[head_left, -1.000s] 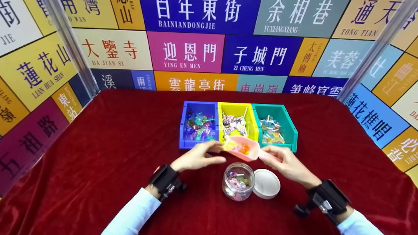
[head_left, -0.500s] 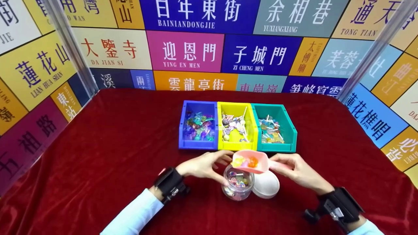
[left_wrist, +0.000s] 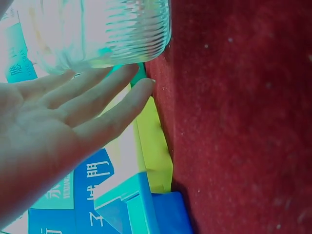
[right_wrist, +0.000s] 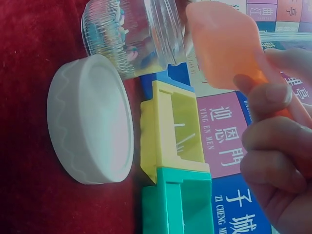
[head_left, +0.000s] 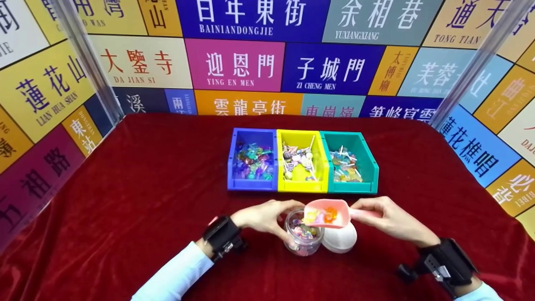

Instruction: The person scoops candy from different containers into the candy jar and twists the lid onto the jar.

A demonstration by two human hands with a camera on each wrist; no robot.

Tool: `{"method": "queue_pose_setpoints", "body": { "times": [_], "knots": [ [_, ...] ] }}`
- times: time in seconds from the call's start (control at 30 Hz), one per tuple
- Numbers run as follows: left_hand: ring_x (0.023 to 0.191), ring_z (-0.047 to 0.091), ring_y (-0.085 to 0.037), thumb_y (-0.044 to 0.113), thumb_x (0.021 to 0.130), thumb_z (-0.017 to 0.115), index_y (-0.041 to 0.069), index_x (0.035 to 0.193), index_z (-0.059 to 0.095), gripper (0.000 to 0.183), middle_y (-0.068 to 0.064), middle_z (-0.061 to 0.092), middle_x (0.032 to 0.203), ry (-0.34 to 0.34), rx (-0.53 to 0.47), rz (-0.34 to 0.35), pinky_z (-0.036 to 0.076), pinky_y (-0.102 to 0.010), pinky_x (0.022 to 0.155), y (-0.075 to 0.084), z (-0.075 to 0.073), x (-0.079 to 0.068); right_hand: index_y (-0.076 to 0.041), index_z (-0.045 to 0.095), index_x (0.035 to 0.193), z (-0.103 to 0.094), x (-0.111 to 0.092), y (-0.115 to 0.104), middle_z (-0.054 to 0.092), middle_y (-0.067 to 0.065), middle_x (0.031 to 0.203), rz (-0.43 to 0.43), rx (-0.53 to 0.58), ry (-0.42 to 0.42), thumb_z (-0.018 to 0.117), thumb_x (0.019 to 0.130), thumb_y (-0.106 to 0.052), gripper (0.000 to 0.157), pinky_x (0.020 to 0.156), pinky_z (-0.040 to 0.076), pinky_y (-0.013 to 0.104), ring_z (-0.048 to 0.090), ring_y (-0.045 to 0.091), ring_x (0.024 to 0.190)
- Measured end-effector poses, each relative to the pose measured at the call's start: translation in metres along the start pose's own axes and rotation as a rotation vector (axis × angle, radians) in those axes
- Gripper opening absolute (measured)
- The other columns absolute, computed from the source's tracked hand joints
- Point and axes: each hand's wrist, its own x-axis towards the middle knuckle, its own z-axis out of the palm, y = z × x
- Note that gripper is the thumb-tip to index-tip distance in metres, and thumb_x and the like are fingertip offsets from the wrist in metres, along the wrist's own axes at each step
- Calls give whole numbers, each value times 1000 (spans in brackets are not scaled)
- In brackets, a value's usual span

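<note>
A pink scoop [head_left: 342, 219] holds several yellow, pink and orange candies [head_left: 329, 215] above the mouth of a clear jar [head_left: 304, 248]. My right hand [head_left: 391, 218] grips the scoop's handle from the right. Candies lie inside the jar, which stands upright and uncovered. My left hand [head_left: 267, 217] is at the jar's left side, thumb in front and fingers behind. In the left wrist view its fingers [left_wrist: 109, 117] extend beside the ribbed jar wall; whether they all touch it I cannot tell. The white lid [head_left: 340, 242] lies right of the jar, partly below the scoop.
Behind the jar, three joined bins stand in a row: blue [head_left: 253, 185], yellow [head_left: 303, 187] and green [head_left: 353, 187], holding wrapped candies and lollipops. A dark red cloth [head_left: 167, 167] covers the table. Clear posts and sign-covered panels rise around it.
The loaded scoop has moved down and rightward from in front of the bins to over the jar. My left hand has come down beside the jar. Jar and lid stay put.
</note>
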Motion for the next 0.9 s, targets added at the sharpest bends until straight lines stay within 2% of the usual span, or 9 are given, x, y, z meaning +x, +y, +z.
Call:
{"method": "queue_pose_setpoints", "body": {
  "times": [0.1,0.23,0.53,0.67,0.9],
  "knots": [
    [99,54,-14,28,68,77,7,129,42,73,-7,55,120,4,38,12,48,-25,82,1,0,0,-10,67,93,-1,0,1,64,-3,81,-2,-55,5,57,86,-12,12,62,46,19,55,12,72],
    [99,53,-14,27,69,76,7,128,42,72,-7,55,120,5,66,15,47,-24,82,1,0,1,-9,67,89,-3,0,-3,64,-6,80,-47,-123,10,58,86,-9,10,60,45,18,54,9,70],
    [100,54,-14,25,70,76,7,128,42,70,-6,55,121,0,80,15,47,-21,81,4,0,2,-17,67,84,-6,6,-27,61,-14,75,-161,-325,43,60,85,-17,7,54,40,14,51,1,63],
    [98,54,-12,25,70,76,8,128,43,69,-5,56,119,5,83,26,47,-23,82,3,1,2,-17,66,82,-6,7,-33,61,-12,72,-205,-374,42,61,84,-16,6,53,39,11,50,0,60],
    [100,54,-13,26,70,75,8,128,43,69,-6,56,119,4,75,37,45,-23,87,1,1,3,-18,66,82,-9,8,-41,60,-13,70,-212,-421,31,61,84,-18,6,53,38,9,49,-1,58]
  ]
}}
